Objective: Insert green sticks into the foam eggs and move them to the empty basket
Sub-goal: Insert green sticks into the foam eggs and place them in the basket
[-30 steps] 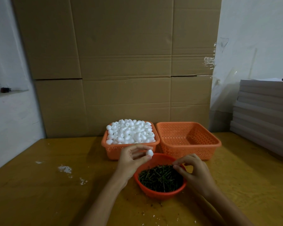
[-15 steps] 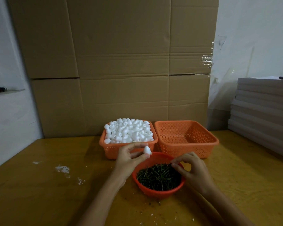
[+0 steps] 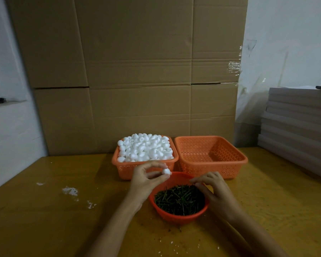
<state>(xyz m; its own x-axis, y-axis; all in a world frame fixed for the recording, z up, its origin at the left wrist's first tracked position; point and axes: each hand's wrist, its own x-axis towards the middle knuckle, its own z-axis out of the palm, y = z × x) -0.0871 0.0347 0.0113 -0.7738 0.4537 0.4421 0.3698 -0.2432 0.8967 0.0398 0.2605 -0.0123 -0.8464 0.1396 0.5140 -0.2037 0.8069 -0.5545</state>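
Observation:
My left hand (image 3: 146,179) pinches a small white foam egg (image 3: 165,171) just above the far rim of a round orange bowl (image 3: 180,217). The bowl is full of short green sticks (image 3: 180,200). My right hand (image 3: 214,191) hovers over the bowl's right side with thumb and fingertips pressed together; whether a stick is between them I cannot tell. Behind the bowl, an orange basket (image 3: 126,169) is heaped with white foam eggs (image 3: 145,148). To its right stands an orange basket (image 3: 235,164) with nothing in it.
Everything sits on a yellow-brown wooden table (image 3: 44,219) with white foam crumbs (image 3: 70,191) at the left. A large cardboard sheet (image 3: 130,71) stands behind the baskets. A stack of grey boards (image 3: 296,127) lies at the right edge.
My right hand's fingertips have lifted slightly at the bowl's right rim. My left hand keeps holding the egg in about the same place.

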